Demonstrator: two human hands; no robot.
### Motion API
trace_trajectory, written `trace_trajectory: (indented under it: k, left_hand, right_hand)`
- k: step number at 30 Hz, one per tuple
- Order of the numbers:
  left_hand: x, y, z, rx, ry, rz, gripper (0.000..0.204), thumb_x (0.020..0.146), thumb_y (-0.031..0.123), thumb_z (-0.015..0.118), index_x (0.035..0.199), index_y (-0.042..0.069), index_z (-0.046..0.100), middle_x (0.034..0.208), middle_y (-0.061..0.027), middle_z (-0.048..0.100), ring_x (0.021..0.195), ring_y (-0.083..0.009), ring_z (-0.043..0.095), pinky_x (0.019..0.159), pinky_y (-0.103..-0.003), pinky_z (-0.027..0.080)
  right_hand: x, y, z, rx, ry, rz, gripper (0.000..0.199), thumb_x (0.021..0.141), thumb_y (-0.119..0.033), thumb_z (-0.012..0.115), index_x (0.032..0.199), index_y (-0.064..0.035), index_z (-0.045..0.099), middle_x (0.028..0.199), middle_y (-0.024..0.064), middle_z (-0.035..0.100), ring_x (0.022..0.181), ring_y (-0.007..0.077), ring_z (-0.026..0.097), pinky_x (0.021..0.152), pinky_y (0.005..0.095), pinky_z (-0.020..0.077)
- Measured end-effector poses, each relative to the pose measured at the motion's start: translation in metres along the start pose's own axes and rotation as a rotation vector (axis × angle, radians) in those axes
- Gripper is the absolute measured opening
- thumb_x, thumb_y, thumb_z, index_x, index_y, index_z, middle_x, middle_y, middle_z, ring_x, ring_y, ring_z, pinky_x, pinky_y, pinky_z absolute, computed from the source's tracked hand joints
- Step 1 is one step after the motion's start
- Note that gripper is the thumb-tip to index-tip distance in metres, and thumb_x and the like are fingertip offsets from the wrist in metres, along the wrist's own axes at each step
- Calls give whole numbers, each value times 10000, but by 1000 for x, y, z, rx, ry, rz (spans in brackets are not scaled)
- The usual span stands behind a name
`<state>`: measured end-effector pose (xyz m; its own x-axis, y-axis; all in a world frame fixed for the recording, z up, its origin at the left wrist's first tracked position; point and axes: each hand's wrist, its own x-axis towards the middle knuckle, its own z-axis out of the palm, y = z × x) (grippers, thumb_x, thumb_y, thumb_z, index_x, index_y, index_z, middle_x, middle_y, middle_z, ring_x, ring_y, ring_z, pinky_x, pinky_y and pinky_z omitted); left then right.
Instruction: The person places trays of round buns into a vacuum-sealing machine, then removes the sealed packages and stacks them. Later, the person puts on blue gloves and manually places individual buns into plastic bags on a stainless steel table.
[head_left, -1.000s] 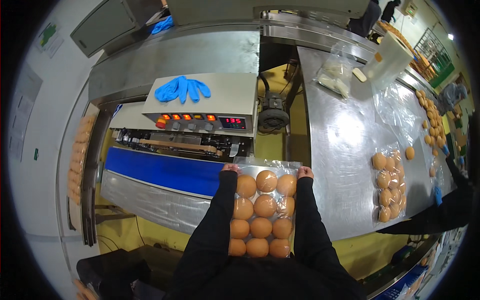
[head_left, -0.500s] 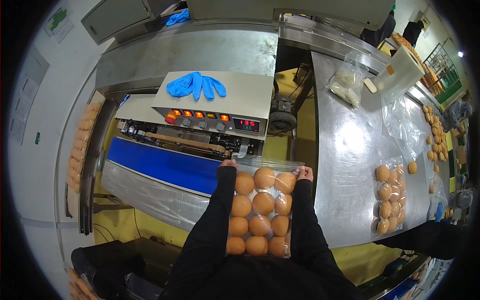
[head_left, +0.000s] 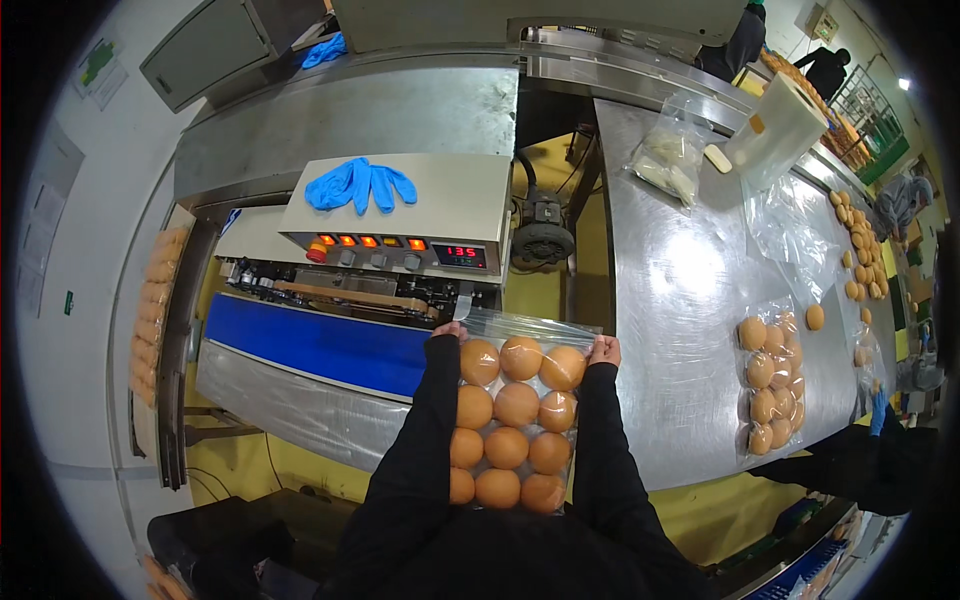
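A clear plastic bag of round brown buns [head_left: 516, 404] hangs in front of me, the buns lying in rows of three. My left hand [head_left: 452, 331] pinches the upper left corner of its flat mouth. At the upper right corner, the fingers of my right hand [head_left: 605, 350] are closed on the same plastic edge, which is stretched between them. The left corner is right beside the feed end of a band sealing machine [head_left: 400, 215], close to a small metal guide [head_left: 463, 307]. I cannot tell whether the plastic touches that guide.
The sealer's blue conveyor belt [head_left: 310, 340] runs to the left. Blue gloves [head_left: 360, 186] lie on its housing. On the steel table [head_left: 660, 380] at right are another bag of buns [head_left: 772, 380], loose buns [head_left: 815, 317] and a plastic roll [head_left: 782, 130]. A co-worker's blue-gloved hand [head_left: 879, 408] is far right.
The view has turned slightly, so the machine and table appear further left. Both hands keep their grip on the bag's mouth, and the bag is still beside the sealer's feed end.
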<state>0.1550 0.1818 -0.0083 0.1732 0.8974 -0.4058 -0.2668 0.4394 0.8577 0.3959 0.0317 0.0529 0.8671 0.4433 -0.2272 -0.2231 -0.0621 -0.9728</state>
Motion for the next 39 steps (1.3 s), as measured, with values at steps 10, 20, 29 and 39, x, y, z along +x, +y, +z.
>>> trace_trajectory:
  k: [10, 20, 29, 39]
  left_hand:
    - [16, -19, -23, 8, -214, -80, 205, 840, 226, 504, 839, 25, 544, 644, -13, 506, 566, -92, 452, 526, -234, 381]
    - [-2, 36, -15, -5, -59, -52, 164, 824, 168, 513, 690, 84, 469, 561, 28, 390, 486, -77, 354, 442, -225, 299]
    - [13, 68, -33, 241, 60, -70, 199, 843, 204, 469, 677, 96, 481, 574, 6, 442, 502, -102, 390, 467, -243, 329]
    - [84, 62, -183, 389, -92, 48, 231, 817, 281, 509, 722, 77, 560, 607, -8, 510, 538, -101, 453, 500, -260, 362]
  right_hand:
    - [14, 20, -7, -28, 40, -33, 135, 821, -153, 518, 752, -61, 447, 538, -13, 448, 418, 54, 392, 375, 198, 338]
    - [8, 18, 15, -52, -5, 0, 136, 823, -151, 518, 762, -48, 454, 539, -7, 458, 410, 56, 398, 378, 201, 355]
    - [2, 31, 56, 38, -90, 20, 119, 830, -137, 505, 777, -43, 454, 557, -9, 471, 449, 52, 421, 420, 195, 369]
    - [-31, 44, 126, 20, -220, 31, 118, 835, -132, 494, 772, -37, 460, 548, 0, 486, 440, 64, 441, 407, 201, 366]
